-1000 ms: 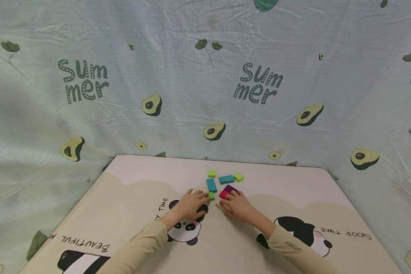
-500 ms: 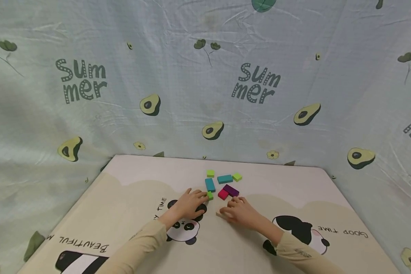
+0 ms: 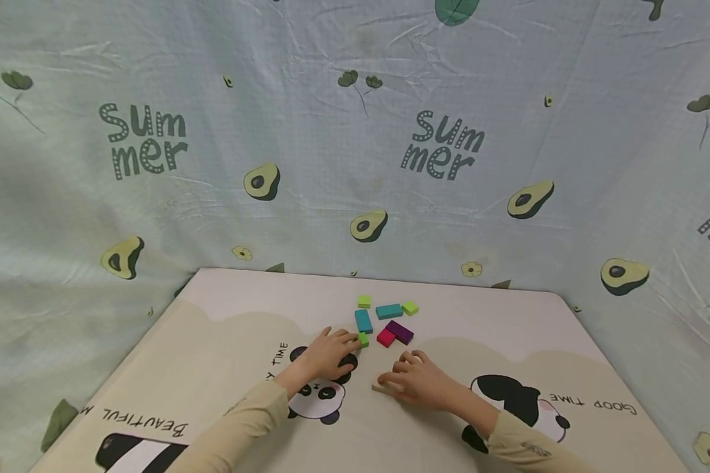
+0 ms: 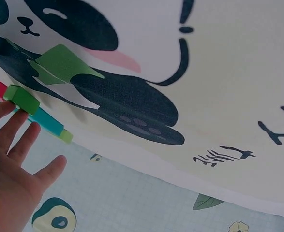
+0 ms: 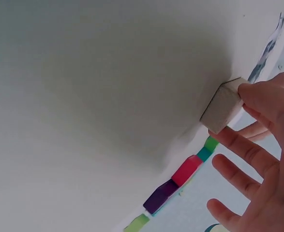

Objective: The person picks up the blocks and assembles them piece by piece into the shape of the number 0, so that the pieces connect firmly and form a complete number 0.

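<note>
My right hand (image 3: 423, 382) pinches a plain wood-coloured block (image 5: 223, 106) between thumb and forefinger, low over the tabletop; its other fingers are spread. My left hand (image 3: 327, 355) rests on the printed panda, with straight fingertips touching a small green block (image 4: 22, 99). Beyond the hands, a red block (image 3: 386, 337) lies against a purple block (image 3: 400, 332). One teal block (image 3: 363, 321) sits just past the green one, and a second teal block (image 3: 389, 311) is to its right. Two lime blocks, one at the back (image 3: 363, 301) and one to the right (image 3: 411, 307), lie farthest away.
The blocks lie on a pale table mat (image 3: 242, 295) with printed pandas and lettering. Behind its far edge hangs a light cloth (image 3: 307, 197) with avocado and "summer" prints. A black-and-white printed animal (image 3: 509, 397) is beside the right forearm.
My right hand has drawn back toward me from the red and purple blocks, bringing the wooden block along. Those two blocks are now uncovered. The left hand stays at the green block.
</note>
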Demonstrator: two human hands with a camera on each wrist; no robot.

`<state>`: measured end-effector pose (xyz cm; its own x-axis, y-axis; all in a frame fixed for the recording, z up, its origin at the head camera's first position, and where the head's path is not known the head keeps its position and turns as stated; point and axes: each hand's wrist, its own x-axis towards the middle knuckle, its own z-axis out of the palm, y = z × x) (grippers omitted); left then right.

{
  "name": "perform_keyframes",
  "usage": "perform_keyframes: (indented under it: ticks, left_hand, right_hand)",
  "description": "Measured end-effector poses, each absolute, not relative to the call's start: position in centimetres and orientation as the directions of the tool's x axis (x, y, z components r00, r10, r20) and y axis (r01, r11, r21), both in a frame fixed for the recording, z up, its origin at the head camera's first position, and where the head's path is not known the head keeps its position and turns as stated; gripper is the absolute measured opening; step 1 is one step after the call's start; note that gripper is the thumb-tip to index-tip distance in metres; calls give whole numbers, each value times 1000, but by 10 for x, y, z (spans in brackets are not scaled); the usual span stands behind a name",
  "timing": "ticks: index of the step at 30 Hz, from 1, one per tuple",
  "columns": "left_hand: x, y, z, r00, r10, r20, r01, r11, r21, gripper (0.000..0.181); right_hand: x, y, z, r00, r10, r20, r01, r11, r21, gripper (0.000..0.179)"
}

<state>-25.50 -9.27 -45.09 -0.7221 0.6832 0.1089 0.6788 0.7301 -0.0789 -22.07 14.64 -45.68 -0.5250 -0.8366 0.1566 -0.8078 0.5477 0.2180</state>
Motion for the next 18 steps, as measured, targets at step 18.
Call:
perform_keyframes:
  ticks: [18]
  left_hand:
    - [-259, -92, -454, -714, 684, 148, 681, 728, -83, 38]
  right_hand:
    - [-215, 147, -455, -553, -829, 83, -816, 559, 148, 36]
